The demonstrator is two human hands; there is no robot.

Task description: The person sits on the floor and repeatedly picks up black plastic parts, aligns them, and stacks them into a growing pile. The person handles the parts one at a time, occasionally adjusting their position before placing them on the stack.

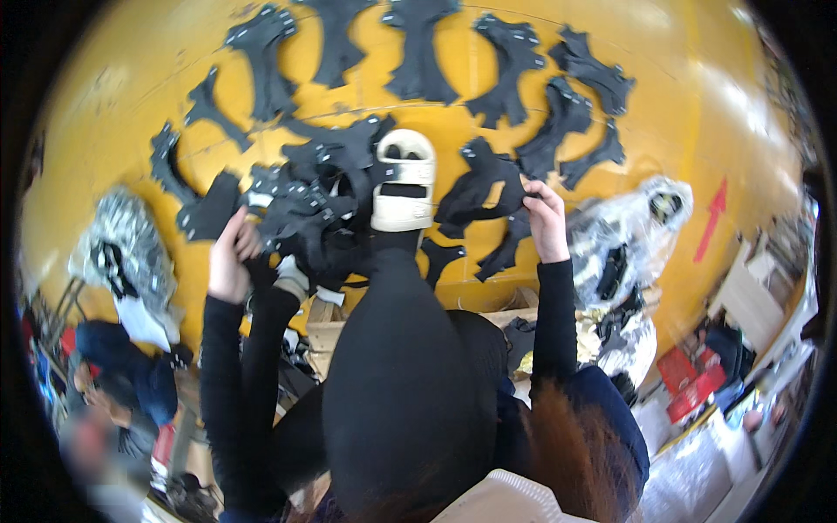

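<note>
Listing by size, with the clock's hub at mid-view and twelve at the top edge:

1. Yellow floor [697, 113], behind everything.

2. Black-clad leg [405, 375], running from six o'clock up toward twelve.

3. Clear-plastic bundles, two: one [131, 235] at nine o'clock, the other [602, 218] at three, each with dark contents showing through.

4. Pile of black pieces [309, 213], at ten o'clock, overlapping one another; single edges hard to separate. Further black pieces [418, 61] laid out one by one in an arc from ten o'clock, over twelve, to two.

5. Right-hand black piece [471, 192], near one o'clock, between the sandal and the right hand. Bent form, yellow showing through a gap. From the fingers its body extends toward nine to ten o'clock; the bend leaves no single long axis. Right hand nearer, at its outer edge; left hand well apart, across the leg.

6. Left-hand black piece [209, 209], toward ten o'clock; long axis from one to seven; lying at eleven from the left hand.

7. Cream sandal [404, 213], at twelve, on the foot.

8. Right hand [547, 222], past two o'clock: thumb and fingers pinching its piece's edge.

9. Left hand [231, 261], at nine: fingertips meeting its piece's lower right edge; blurred, pinch cannot be told.
</note>
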